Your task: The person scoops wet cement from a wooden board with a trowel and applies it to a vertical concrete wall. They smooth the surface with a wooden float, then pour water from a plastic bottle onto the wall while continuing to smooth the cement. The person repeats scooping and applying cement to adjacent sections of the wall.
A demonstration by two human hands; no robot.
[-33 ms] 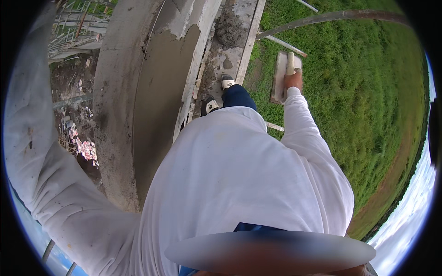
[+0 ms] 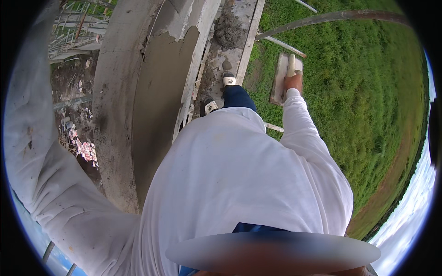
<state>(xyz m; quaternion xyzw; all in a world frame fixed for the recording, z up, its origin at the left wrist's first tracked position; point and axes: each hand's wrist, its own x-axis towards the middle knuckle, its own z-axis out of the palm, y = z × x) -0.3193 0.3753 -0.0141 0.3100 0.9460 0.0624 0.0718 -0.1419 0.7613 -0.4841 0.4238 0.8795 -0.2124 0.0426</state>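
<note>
Right grip (image 2: pixel 293 83): we hold the float (image 2: pixel 280 76) closed around its handle (image 2: pixel 291 64).
Float position: far right, above the grass (image 2: pixel 350 92).
Left grip: outside view; we cannot tell its state.
Mortar heap (image 2: pixel 229 30): far, on the walkway (image 2: pixel 237 60), left of our float.

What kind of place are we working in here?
Most likely an outdoor building site beside a grassy field: there is a partly coated wall, a heap of grey mortar near the person's feet, and a plastering float in the right hand.
</note>
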